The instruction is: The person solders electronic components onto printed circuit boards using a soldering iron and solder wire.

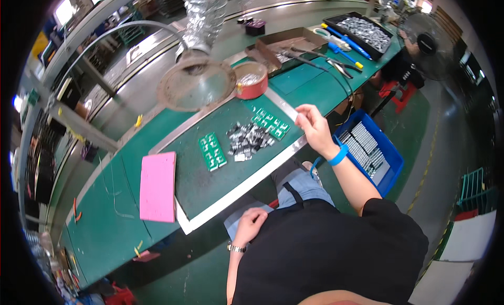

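Note:
A flat, light metal frame (231, 196) lies on the green bench mat. My right hand (316, 130), a blue band at its wrist, is closed at the frame's right side, with thumb and fingers on the edge strip. Inside the frame is a heap of small black and silver components (249, 139). Two green circuit boards flank it: the left board (212, 151) sits apart, while the right board (271, 123) is nearest to my right hand. My left hand (250, 225) rests on my lap below the bench edge, fingers curled, with nothing visible in it.
A pink foam sheet (157, 187) overlaps the frame's left end. Behind stand a round red tub (251, 81) and an extraction hood (197, 84). Farther right are a tray of metal parts (366, 33) and hand tools (341, 68). A blue crate (389, 181) stands beside the bench.

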